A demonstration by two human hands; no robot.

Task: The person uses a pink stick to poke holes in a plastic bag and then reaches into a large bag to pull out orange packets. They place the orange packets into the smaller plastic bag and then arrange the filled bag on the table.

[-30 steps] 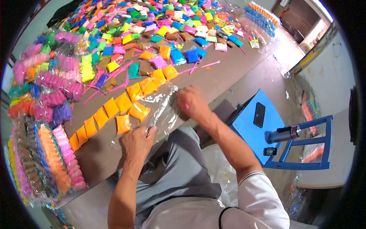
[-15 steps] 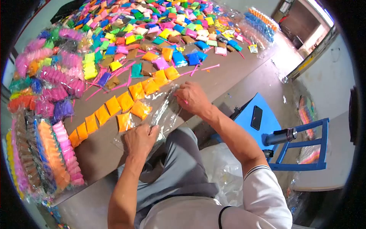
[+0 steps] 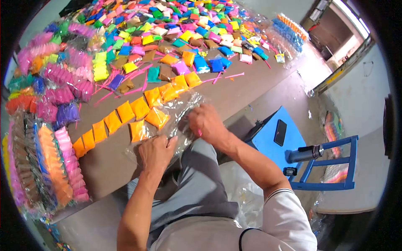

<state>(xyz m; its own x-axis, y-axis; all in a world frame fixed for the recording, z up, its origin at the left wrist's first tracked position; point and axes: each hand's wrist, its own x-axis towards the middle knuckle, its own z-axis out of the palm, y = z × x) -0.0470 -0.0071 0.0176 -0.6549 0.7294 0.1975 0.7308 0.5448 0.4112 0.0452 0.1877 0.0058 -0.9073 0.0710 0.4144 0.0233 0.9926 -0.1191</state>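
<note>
A clear plastic bag (image 3: pixel 181 109) lies loosely at the table's front edge, with two orange packets (image 3: pixel 157 118) at its left part. My left hand (image 3: pixel 155 152) is closed on the near edge of this bag, its thumb towards the right. On the other side, my right hand (image 3: pixel 205 122) has its fingers curled over the bag's right part; the fingertips are hidden. A small pink piece shows at the underside of the right hand. Beyond the bag, a slanting row of orange packets (image 3: pixel 125 113) runs across the table.
A large heap of coloured packets (image 3: pixel 167 25) covers the far table (image 3: pixel 251 75). Bagged packets (image 3: pixel 63 163) are stacked at the left. Pink strips (image 3: pixel 135 75) lie scattered. At the right, a blue chair (image 3: pixel 272 129) carries a phone (image 3: pixel 280 132) and a flask (image 3: pixel 305 153).
My right hand has come down and slightly nearer to me, and the bag's right part has slackened. My left hand stays nearly where it was. The view has shifted slightly.
</note>
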